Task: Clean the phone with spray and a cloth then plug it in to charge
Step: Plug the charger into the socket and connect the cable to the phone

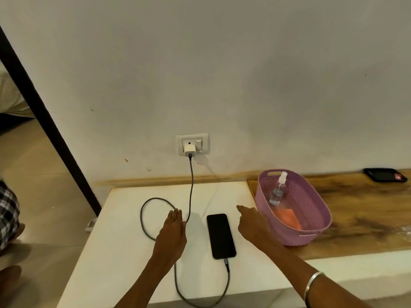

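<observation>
Both hands (172, 234) hover flat, palms down, flanking the phone (220, 236).

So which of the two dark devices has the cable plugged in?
The phone lying screen-up on the white table between both hands; the cable enters its near end. The other dark device, far right on the wooden surface, has none.

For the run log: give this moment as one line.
phone: flat on table, cable plugged in | spray bottle, cloth: in basket | left hand, right hand: open, empty
</observation>
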Demonstrator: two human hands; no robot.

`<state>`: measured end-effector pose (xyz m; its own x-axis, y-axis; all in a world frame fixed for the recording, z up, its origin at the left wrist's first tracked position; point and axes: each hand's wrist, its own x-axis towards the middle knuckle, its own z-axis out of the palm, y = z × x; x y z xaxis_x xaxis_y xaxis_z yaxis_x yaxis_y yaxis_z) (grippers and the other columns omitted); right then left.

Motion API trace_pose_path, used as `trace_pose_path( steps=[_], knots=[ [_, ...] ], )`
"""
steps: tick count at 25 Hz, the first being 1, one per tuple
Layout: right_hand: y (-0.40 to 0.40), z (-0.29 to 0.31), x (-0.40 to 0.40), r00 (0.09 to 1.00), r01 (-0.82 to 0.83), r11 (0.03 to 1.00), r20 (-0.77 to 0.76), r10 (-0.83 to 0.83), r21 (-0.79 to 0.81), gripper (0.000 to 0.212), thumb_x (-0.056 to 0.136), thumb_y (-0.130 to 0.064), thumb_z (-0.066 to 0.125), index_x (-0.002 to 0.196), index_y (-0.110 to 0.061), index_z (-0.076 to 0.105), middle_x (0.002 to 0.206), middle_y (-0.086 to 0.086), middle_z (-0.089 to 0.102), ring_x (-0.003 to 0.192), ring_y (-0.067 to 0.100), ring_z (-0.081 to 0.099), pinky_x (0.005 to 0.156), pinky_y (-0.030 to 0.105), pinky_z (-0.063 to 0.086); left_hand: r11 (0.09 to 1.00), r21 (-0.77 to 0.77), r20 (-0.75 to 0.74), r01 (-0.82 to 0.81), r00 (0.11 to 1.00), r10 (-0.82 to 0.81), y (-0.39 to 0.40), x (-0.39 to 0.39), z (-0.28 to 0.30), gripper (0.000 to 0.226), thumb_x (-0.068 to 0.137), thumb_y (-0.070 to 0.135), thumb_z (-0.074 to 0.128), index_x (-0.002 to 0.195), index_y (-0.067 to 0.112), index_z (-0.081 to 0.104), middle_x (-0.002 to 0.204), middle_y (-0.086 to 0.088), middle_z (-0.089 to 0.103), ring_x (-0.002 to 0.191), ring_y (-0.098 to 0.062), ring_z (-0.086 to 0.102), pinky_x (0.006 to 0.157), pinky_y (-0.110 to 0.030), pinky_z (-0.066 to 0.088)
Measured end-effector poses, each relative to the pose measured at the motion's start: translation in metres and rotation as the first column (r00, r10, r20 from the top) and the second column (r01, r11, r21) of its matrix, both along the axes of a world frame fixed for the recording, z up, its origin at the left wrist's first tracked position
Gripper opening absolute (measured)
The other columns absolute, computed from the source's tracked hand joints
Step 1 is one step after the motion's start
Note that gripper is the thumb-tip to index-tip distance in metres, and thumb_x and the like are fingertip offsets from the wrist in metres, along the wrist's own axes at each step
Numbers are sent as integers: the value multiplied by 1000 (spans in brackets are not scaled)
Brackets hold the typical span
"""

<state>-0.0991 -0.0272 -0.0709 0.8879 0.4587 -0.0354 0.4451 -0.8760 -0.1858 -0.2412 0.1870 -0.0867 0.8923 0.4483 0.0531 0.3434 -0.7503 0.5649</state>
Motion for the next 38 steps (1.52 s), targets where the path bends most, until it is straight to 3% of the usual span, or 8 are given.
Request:
trace_pose_path(
  steps=[5,8,10,13,20,25,31,38],
  knots=[
    [-14,-26,-19,989,26,999,-145,-23,21,31,96,-15,45,126,-11,52,142,11,47,128,27,46,104,33,39,1000,-8,-15,-29,999,29,2,-4,-4,48,105,23,34,150,10,31,159,-4,28,150,-17,17,118,-33,25],
    [-14,-32,-32,970,157,979,-206,-128,129,36,88,-15,47,123,-17,52,122,12,58,110,29,57,91,36,48,995,-4,-38,-104,994,104,0,-4,-4,42,104,24,35,143,10,45,151,-6,44,145,-22,32,113,-36,34],
    [-10,-38,-39,952,210,960,-261,-158,186,39,90,-15,53,128,-15,50,126,9,59,113,24,58,97,33,49,987,19,-9,-162,987,163,-1,-4,-2,29,102,22,38,114,15,63,116,-4,67,116,-28,58,93,-39,50],
    [-6,-46,-55,934,272,932,-298,-196,240,40,95,-24,51,134,-15,46,137,6,52,124,21,51,105,32,42,967,24,9,-252,968,252,7,0,-2,27,98,17,41,83,14,63,79,-3,64,79,-28,61,65,-37,50],
    [-2,-47,-84,880,356,914,-399,-258,195,65,88,-55,52,137,-16,35,146,12,35,128,29,46,99,34,46,952,-74,-68,-298,954,293,22,20,-18,31,100,19,41,87,5,67,87,-13,68,89,-34,64,73,-38,51],
    [4,-58,-110,833,393,911,-468,-294,127,101,74,-60,64,149,-18,11,157,12,10,136,30,37,106,36,40,902,-251,-143,-351,935,324,33,45,-26,28,90,34,66,93,7,70,90,-11,72,92,-33,67,83,-38,53],
    [10,-61,-115,849,430,879,-423,-317,205,76,80,-37,70,140,-23,25,148,9,24,120,22,54,99,29,47,940,-239,-88,-244,969,229,31,65,-34,24,77,-2,60,92,10,75,94,-7,73,90,-29,68,74,-31,52],
    [20,-61,-108,854,451,845,-414,-315,288,64,83,-22,69,135,-24,32,141,6,32,115,21,58,99,28,47,988,-154,-28,28,999,-33,37,94,-37,26,87,-4,60,107,8,72,104,-10,65,96,-23,65,73,-18,41]
  ],
)
